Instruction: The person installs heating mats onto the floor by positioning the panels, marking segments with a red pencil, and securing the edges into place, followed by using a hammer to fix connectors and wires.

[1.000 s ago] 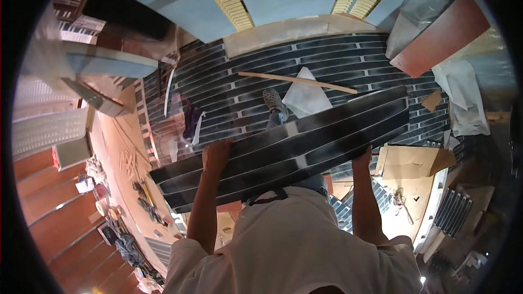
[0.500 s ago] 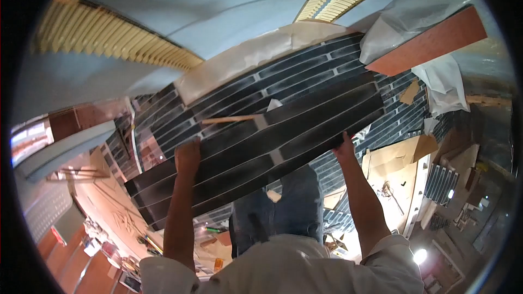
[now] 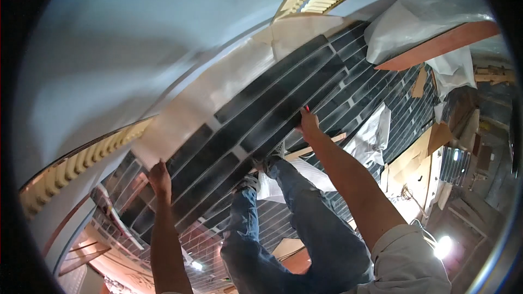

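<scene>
A long black panel with pale grey lines, like short bricks, lies low and slanted along the wall side. My left hand is closed on its far-left edge, fingers mostly hidden. On the near edge, farther right, my right hand grips the panel with the thumb on top; a small red spot shows by the thumb. Dark flooring of the same pattern spreads under and beyond the panel. A pale sheet runs between panel and wall.
My jeans-clad legs stand close to the panel's near edge. A thin wooden strip and crumpled white sheeting lie beside my feet. Farther right are a reddish-brown board and cardboard. A cream ribbed strip edges the wall.
The panel has moved away from my body toward the wall and tilted more steeply, with both hands still on it. My view has turned, and my legs and feet now show below it.
</scene>
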A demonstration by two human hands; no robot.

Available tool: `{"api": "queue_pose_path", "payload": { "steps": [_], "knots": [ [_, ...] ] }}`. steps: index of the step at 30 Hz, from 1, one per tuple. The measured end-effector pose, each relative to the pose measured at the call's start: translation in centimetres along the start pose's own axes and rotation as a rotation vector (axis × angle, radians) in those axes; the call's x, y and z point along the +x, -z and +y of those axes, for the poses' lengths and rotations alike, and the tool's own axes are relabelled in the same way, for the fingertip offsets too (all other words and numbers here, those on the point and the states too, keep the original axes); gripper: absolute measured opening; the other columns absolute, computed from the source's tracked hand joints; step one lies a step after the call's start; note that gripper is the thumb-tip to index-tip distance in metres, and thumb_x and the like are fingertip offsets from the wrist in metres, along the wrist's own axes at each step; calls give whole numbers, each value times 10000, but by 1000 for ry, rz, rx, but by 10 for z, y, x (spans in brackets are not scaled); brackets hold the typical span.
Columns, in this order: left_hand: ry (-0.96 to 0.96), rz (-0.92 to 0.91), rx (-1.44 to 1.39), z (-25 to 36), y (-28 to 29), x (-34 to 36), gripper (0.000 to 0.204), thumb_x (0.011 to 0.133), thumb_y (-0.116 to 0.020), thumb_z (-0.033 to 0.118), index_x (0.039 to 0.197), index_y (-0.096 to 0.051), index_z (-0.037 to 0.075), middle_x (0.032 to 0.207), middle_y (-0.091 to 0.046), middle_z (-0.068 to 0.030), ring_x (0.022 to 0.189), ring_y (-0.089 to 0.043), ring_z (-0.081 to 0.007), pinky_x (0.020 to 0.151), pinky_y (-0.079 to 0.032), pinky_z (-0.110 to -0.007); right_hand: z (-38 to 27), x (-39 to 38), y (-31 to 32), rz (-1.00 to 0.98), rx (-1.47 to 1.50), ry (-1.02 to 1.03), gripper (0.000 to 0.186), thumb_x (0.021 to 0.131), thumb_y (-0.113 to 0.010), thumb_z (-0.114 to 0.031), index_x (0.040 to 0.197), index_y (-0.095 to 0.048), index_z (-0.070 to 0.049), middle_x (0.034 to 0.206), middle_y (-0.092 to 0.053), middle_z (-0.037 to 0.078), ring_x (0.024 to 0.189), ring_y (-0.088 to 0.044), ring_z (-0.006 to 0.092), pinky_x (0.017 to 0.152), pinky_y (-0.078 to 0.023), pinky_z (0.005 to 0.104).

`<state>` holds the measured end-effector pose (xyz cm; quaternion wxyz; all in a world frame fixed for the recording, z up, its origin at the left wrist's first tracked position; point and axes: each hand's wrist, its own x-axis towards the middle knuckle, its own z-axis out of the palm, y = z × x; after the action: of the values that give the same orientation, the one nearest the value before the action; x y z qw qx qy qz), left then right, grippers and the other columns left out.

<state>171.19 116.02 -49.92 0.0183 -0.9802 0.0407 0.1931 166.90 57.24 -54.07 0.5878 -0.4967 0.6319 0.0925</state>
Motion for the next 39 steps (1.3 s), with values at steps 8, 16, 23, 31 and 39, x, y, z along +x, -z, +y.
{"api": "queue_pose_path", "payload": {
  "steps": [8, 16, 23, 31, 39],
  "knots": [
    [-48, 290, -158, 6, -161, 168, 419, 1032, -375, 294, 917, -647, -2, 831, -669, -174, 774, -631, -343, 710, -467, -469, 11, 144, -108, 27, -18, 50, 296, 925, -609, -318, 973, -582, -27, 821, -585, 99, 653, -621, 223, 517, -567, 367],
    [9, 144, -347, 31, -203, 252, 406, 1017, -419, 296, 1144, -622, -31, 1120, -647, -245, 1034, -603, -405, 854, -473, -462, 34, 253, -115, -5, -481, 659, 362, 898, -615, -287, 787, -606, 57, 679, -601, 164, 581, -653, 276, 469, -572, 380],
    [11, 318, -739, 22, -232, 267, 429, 991, -502, 349, 1081, -635, -48, 1053, -657, -256, 975, -621, -391, 848, -467, -443, 15, 240, -114, 100, -590, 499, 548, 920, -521, -460, 736, -652, 39, 633, -666, 177, 633, -699, 320, 610, -567, 400],
    [13, 316, -747, 8, -226, 261, 433, 973, -535, 349, 1043, -618, -70, 981, -660, -256, 908, -622, -378, 787, -456, -455, -2, 181, -115, 206, -1116, 799, 332, 911, -554, -373, 968, -557, -46, 887, -664, 261, 895, -636, 454, 760, -494, 535],
    [-12, 650, -546, 46, -221, 250, 162, 803, -637, 211, 818, -647, 50, 894, -607, -153, 885, -563, -357, 792, -437, -482, 35, 217, -55, 107, -1567, 966, 239, 893, -533, -250, 1019, -599, -59, 960, -623, 219, 855, -639, 424, 724, -512, 522]
  ]
}}
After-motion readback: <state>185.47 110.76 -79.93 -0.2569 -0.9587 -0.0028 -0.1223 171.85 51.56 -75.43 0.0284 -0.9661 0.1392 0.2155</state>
